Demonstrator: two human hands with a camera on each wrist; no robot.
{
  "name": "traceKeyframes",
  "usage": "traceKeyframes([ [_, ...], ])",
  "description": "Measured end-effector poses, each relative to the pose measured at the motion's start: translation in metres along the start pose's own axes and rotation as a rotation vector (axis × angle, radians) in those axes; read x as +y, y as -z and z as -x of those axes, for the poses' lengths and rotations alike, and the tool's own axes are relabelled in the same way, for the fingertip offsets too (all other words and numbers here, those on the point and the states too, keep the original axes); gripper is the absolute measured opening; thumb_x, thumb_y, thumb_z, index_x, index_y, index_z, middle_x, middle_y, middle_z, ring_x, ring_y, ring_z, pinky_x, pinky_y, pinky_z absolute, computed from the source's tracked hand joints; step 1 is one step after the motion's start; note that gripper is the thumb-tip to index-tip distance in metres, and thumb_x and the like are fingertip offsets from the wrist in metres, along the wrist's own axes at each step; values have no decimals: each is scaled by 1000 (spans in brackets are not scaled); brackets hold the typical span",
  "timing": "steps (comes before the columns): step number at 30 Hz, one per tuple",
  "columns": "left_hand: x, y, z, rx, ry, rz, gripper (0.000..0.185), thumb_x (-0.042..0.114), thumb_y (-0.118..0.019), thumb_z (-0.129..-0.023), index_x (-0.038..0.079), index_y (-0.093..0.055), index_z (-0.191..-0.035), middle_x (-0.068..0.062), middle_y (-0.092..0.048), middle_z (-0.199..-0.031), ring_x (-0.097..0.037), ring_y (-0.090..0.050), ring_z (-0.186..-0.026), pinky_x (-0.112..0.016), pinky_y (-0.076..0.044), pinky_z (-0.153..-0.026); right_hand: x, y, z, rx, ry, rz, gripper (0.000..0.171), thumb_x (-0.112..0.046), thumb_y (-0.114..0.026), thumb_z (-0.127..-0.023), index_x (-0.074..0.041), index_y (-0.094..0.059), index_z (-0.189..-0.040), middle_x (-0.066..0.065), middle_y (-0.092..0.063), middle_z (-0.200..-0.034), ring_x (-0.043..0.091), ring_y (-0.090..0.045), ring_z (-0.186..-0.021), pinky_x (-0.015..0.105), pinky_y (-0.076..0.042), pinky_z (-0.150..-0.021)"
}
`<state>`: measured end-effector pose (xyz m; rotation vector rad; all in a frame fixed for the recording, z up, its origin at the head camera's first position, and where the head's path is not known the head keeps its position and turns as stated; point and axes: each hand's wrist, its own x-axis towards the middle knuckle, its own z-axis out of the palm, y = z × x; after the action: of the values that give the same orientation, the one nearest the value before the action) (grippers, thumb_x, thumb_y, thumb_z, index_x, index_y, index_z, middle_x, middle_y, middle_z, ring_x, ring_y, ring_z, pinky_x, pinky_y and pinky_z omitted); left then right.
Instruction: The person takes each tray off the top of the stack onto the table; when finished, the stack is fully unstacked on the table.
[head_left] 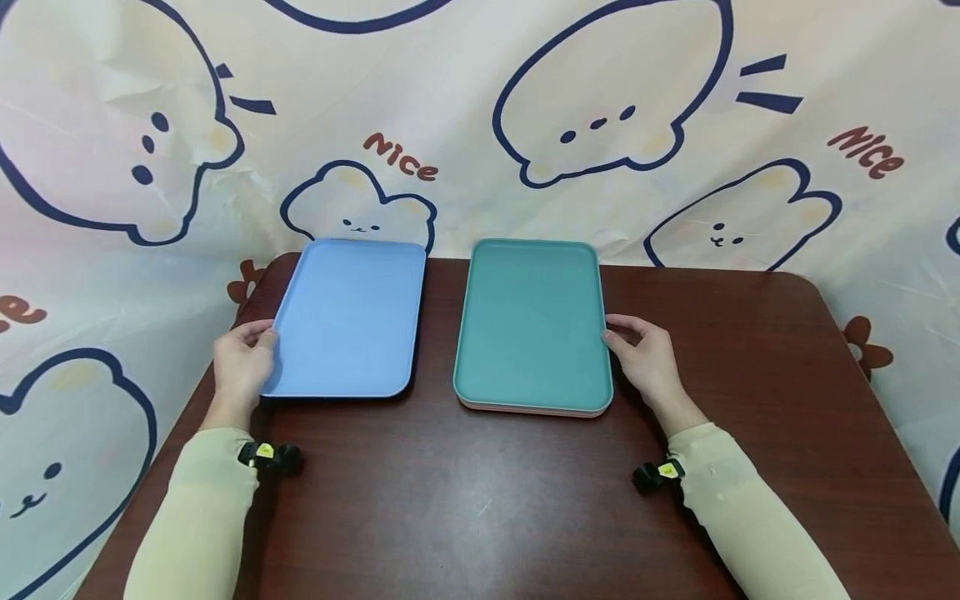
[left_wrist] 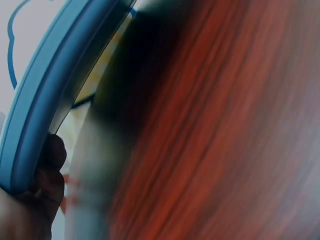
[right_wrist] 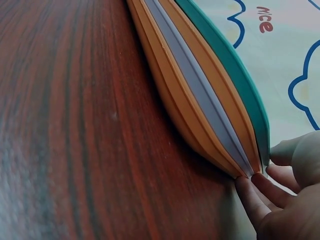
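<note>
Blue tray [head_left: 348, 317] is being gripped at its left edge by left hand [head_left: 242, 360]; right hand [head_left: 647, 357] is pinching the green tray [head_left: 532, 321] atop the stack, probably to lift it off next.

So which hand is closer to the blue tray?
Left. The left hand holds the blue tray at its left edge; the right hand is off at the green tray's right edge.

Your head camera looks down over the table [head_left: 480, 500]; both wrist cameras sit low, close against tray edges.
</note>
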<state>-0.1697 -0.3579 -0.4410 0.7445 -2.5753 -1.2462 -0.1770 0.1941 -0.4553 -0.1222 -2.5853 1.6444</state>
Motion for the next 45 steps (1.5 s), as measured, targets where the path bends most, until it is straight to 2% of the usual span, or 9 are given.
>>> traceKeyframes([
  [4, -11, 7, -8, -32, 4, -43, 44, 31, -41, -101, 6, -54, -135, -17, -57, -124, -25, -52, -107, -32, -46, -81, 1, -1, -1, -10, 1, -19, 32, -21, -64, -92, -9, -65, -122, 11, -66, -112, 16, -64, -98, 16, -52, -73],
  [12, -17, 11, -14, -38, 25, -93, 46, 34, -42, -99, 4, -57, -131, -17, -58, -119, -22, -52, -99, -24, -42, -67, 2, -2, -2, 14, -13, -42, 32, -21, -64, -91, -10, -65, -122, 12, -66, -110, 15, -63, -96, 15, -52, -71],
  [21, -16, 14, -19, -78, -38, -228, 43, 31, -45, -99, 0, -61, -124, -23, -60, -115, -34, -54, -104, -35, -45, -71, 5, -6, 0, 63, -9, -85, 31, -19, -63, -91, -10, -65, -121, 13, -66, -109, 15, -63, -95, 17, -52, -73],
  [24, -19, 13, -20, -70, -15, -211, 42, 31, -47, -98, 2, -62, -124, -22, -60, -116, -33, -54, -105, -31, -45, -70, 5, -6, 0, 68, -16, -89, 31, -19, -63, -91, -10, -65, -120, 12, -65, -110, 16, -63, -96, 18, -52, -73],
  [30, -21, 8, -23, 9, 43, -149, 39, 29, -50, -96, 6, -62, -126, -17, -61, -119, -24, -56, -101, -21, -42, -62, 3, -8, 0, 72, -10, -101, 32, -19, -63, -91, -9, -65, -121, 13, -65, -112, 17, -63, -97, 17, -52, -74],
  [34, -13, 6, -21, 74, 23, -142, 39, 28, -50, -94, 7, -62, -125, -14, -61, -113, -19, -54, -94, -23, -41, -66, 3, -10, -1, 91, -14, -150, 32, -17, -64, -90, -8, -65, -121, 13, -64, -115, 19, -62, -101, 17, -52, -76],
  [39, 6, 2, -8, 156, -52, -73, 38, 28, -53, -92, 8, -63, -123, -10, -61, -108, -12, -53, -88, -19, -40, -66, 2, -16, -2, 77, 9, -218, 37, -12, -63, -90, -4, -61, -126, 16, -60, -124, 24, -60, -112, 20, -51, -87],
  [42, 22, -5, 3, 129, -116, -14, 38, 30, -55, -93, 9, -64, -123, -10, -63, -111, -10, -56, -91, -17, -42, -69, 1, -19, -1, 84, 10, -238, 39, -9, -63, -90, -5, -58, -129, 15, -58, -128, 24, -59, -114, 22, -51, -89],
  [45, 37, -19, 15, 53, -190, 57, 38, 31, -58, -93, 9, -64, -123, -11, -65, -114, -6, -59, -93, -16, -44, -73, 0, -23, 0, 101, 11, -244, 40, -8, -63, -90, -7, -59, -129, 13, -57, -130, 23, -58, -115, 24, -50, -91],
])
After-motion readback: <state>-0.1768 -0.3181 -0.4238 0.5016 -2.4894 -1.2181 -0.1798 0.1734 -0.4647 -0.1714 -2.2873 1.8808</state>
